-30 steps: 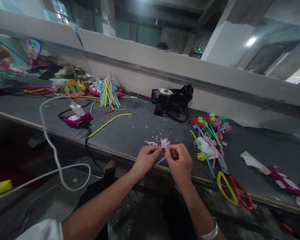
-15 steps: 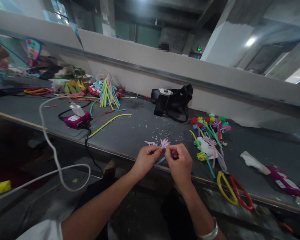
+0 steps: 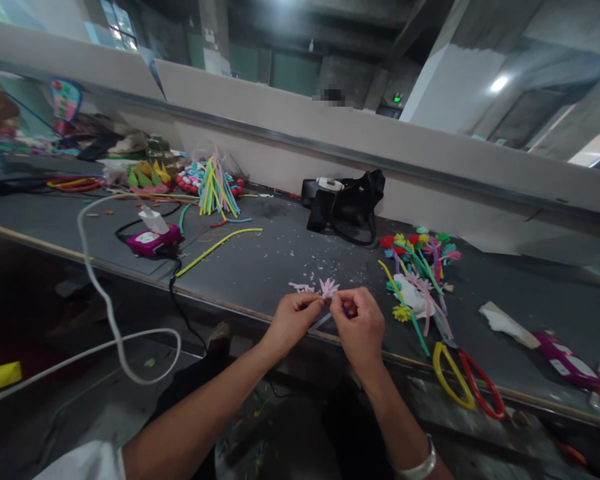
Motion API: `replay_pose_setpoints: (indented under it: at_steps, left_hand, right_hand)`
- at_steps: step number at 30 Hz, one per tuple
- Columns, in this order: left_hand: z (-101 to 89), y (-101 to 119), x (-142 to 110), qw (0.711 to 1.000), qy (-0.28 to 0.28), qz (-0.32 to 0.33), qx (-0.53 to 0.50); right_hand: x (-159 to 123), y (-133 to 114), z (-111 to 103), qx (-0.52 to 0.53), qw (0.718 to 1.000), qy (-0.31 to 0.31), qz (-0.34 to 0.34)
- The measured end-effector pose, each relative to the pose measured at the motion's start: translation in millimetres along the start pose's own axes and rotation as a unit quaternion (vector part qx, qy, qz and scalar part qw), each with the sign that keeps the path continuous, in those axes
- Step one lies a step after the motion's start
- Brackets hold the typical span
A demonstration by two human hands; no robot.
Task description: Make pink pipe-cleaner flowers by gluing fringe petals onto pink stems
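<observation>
Near the table's front edge, my left hand (image 3: 293, 323) and my right hand (image 3: 360, 325) meet fingertip to fingertip. Both pinch the base of a small pale-pink flower (image 3: 329, 287) whose thin petals fan upward. A bit of something dark blue (image 3: 349, 310) shows inside my right hand; its kind is hidden by the fingers. Just left of the flower, several loose pale-pink strips (image 3: 301, 287) lie on the table. Below the fingertips a thin greyish strip (image 3: 322, 322) lies at the edge; I cannot tell whether a hand touches it.
Right of my hands lie colourful handmade flowers (image 3: 420, 263) and scissors with one yellow and one red handle (image 3: 454, 377). A black bag (image 3: 353, 203) rests against the partition. On the left are a purple power strip (image 3: 155, 240), a white cable (image 3: 103, 287) and a yellow stick (image 3: 217, 250).
My hands stay almost in place, still pinching the pink flower. The view has shifted very slightly.
</observation>
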State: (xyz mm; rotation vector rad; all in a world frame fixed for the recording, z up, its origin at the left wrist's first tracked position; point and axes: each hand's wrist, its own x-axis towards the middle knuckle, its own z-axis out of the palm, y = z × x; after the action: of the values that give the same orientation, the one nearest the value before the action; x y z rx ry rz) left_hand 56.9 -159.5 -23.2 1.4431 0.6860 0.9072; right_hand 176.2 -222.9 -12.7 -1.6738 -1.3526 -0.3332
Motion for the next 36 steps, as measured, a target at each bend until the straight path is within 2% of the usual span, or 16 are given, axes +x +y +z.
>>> replay_pose_setpoints:
  at_steps: [8,17,21,36]
  left_hand:
    - [-1.4,-1.0,0.8,1.0,-0.011,0.004,0.002]
    - [-1.2,4.9,-0.7,0.993,-0.019,-0.079,-0.08]
    - [-1.1,9.3,-1.6,0.992,-0.022,-0.079,-0.092]
    - [-3.0,8.5,-0.5,0.984,-0.015,-0.102,-0.147]
  right_hand:
    - [-0.1,0.7,-0.7,0.001,1.0,-0.006,0.005]
    - [0.5,-3.5,-7.9,0.011,0.999,0.03,-0.016]
    - [0.1,-4.2,-9.2,0.014,0.998,0.046,-0.031]
    - [-3.4,-3.4,-6.0,0.032,0.998,0.029,-0.033]
